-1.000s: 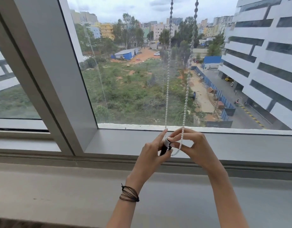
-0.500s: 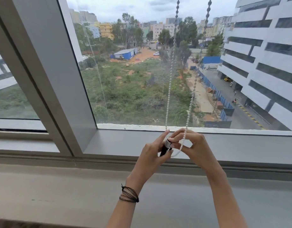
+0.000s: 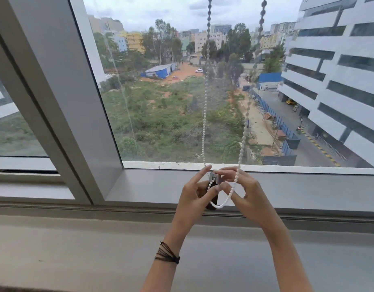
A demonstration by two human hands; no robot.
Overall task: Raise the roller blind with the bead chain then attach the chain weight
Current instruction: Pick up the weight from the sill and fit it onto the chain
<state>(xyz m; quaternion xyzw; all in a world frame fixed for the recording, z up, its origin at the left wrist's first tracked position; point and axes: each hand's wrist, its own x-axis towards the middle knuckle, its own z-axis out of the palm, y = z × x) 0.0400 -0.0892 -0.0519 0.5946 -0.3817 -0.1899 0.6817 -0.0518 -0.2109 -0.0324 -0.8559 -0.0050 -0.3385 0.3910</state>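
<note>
Two hands meet in front of the window sill (image 3: 160,186); the left hand (image 3: 193,197) is closed around one dark chain weight (image 3: 214,182), mostly hidden by fingers; the right hand (image 3: 246,192) pinches the white bead chain (image 3: 203,127), whose two strands run up out of view and loop below the weight; no writing shows; one dark wristband (image 3: 167,253) on the left wrist.

Upper-floor room: wide window (image 3: 182,91) overlooking city buildings (image 3: 338,81); deep sill (image 3: 97,249).

Glossy white plastic bead chain (image 3: 203,127)
</note>
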